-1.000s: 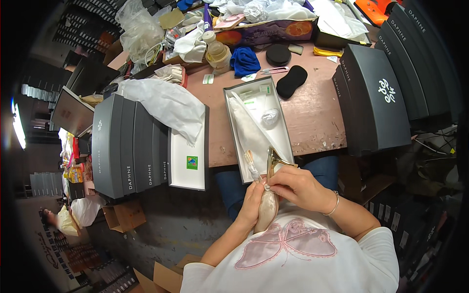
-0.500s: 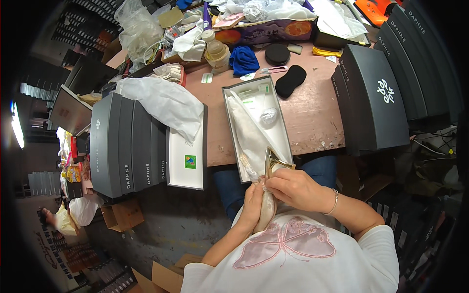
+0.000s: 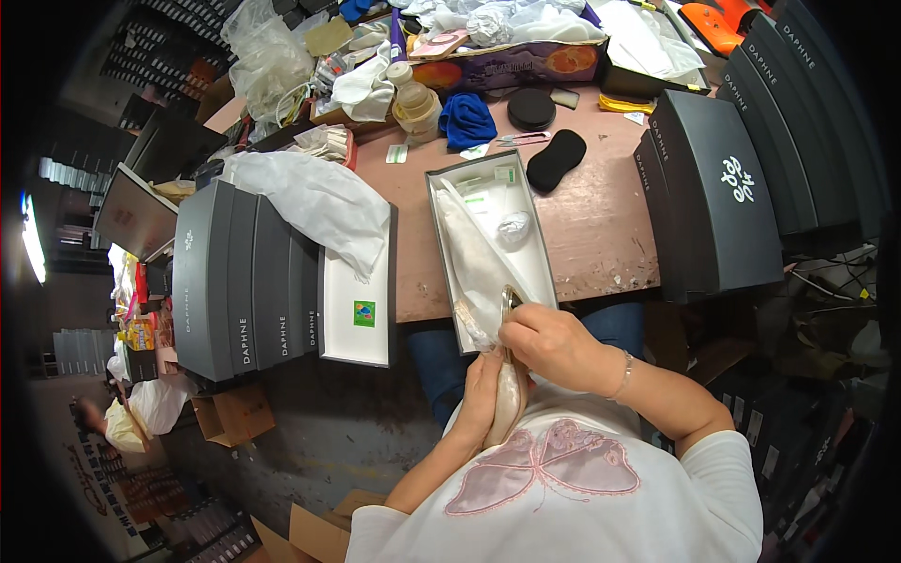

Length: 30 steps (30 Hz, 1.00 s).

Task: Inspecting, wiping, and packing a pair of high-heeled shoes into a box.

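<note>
Curled right hand [image 3: 556, 347] close beside the left hand [image 3: 481, 389], both forearms [image 3: 674, 405] angled inward.

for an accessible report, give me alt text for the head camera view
A person's left hand and right hand hold a pale shoe at the near end of an open box overhanging a pinkish table, with dark boxes stacked on both sides.

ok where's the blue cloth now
In the head view, the blue cloth lies far back on the table, just right of the bottle and left of the round black object.
</note>
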Motion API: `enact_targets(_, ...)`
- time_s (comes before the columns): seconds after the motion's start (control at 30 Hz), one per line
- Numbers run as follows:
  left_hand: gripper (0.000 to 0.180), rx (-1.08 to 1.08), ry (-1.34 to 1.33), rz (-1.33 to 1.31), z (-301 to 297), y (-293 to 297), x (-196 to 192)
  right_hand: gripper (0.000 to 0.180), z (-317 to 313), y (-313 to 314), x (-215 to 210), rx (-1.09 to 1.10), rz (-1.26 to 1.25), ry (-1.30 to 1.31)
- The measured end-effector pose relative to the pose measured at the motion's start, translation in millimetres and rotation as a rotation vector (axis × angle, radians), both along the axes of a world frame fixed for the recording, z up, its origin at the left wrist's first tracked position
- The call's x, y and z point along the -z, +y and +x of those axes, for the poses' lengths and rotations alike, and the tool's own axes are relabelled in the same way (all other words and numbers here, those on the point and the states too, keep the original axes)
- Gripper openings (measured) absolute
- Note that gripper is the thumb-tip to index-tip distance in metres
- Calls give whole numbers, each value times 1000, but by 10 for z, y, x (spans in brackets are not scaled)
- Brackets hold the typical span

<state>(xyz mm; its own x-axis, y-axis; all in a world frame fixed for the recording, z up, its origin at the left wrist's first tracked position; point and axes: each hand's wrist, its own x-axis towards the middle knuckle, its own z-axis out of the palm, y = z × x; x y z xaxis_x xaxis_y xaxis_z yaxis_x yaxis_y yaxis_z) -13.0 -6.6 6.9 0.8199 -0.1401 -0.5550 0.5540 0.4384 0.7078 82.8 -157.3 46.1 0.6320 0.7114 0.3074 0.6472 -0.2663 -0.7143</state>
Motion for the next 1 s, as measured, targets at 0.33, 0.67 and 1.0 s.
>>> enact_targets(0.33, 48, -31, 73, 37, 91, -54, -156, 12, 141, -48, -70, 228, 258, 218)
enact_targets(0.67, 49, -52, 80, -117, 33, -4, -4, 13, 87, -194, -270, 118, 101, 293)
enact_targets(1.0, 42, -48, -138, 17, -23, -43, 10, 11, -32, -45, -118, -44, -21, 149)
